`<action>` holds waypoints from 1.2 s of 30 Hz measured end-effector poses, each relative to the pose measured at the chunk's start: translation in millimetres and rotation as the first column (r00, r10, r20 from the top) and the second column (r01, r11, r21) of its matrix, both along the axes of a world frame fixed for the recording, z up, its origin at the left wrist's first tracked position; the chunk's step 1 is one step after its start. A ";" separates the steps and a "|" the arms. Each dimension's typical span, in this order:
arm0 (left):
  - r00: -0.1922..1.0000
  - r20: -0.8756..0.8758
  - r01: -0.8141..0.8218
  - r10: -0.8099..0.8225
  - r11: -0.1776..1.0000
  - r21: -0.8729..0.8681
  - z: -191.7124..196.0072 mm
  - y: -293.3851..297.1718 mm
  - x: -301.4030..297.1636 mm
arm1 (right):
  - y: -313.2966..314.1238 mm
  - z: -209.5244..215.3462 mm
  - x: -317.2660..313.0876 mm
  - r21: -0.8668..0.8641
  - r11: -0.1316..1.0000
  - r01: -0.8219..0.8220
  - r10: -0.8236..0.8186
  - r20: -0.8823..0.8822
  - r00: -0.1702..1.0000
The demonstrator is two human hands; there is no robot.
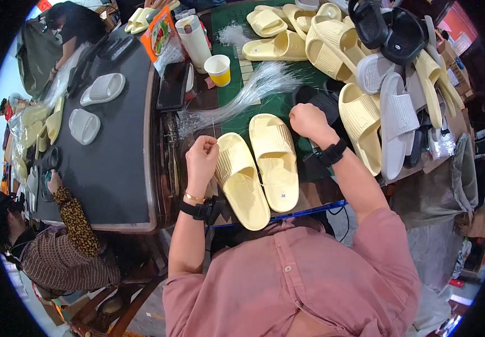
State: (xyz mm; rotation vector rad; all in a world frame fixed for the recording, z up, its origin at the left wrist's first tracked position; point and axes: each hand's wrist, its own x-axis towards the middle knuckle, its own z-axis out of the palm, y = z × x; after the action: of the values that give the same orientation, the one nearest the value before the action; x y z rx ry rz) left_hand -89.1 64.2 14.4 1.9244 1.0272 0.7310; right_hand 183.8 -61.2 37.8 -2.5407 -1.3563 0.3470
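My left hand (202,153) and right hand (307,119) each have fingers pinched on a thin clear strand — light, springy, slippery, I judge — above the pale yellow slippers (259,168) lying on the worktop (315,194).

Dark conveyor belt (120,168) runs along left, w/ grey moulds on it. Green mat (279,106) covers worktable centre. Wooden bench frame (135,292) near left, concrete floor below. Bright daylight at far-left edge; red wall (460,19) far right.
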 end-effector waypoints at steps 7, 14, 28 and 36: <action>1.000 -0.005 -0.006 0.006 0.998 -0.055 1.8 -2.3 3.4 | -2.4 -1.2 -3.5 0.147 0.989 -0.007 0.026 -0.131 0.991; 1.000 -0.013 -0.001 0.001 1.000 -0.018 7.5 -6.4 4.8 | 34.5 7.2 -29.0 0.202 0.974 -0.104 0.130 -0.123 0.984; 0.986 0.141 0.082 -0.088 0.996 0.045 12.6 -6.6 20.7 | 38.7 -6.5 -50.4 0.382 0.921 -0.072 0.184 -0.267 0.946; 0.864 0.487 0.252 -0.127 0.947 -0.199 31.7 -19.8 45.3 | 15.7 -5.2 -71.8 0.605 0.781 0.156 0.326 -0.607 0.725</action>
State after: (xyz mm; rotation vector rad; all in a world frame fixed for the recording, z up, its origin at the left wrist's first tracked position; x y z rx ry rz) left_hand -43.8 44.4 46.0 1.4933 0.5833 0.8493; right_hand 112.0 -45.5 32.6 -1.5359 -1.0414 0.6542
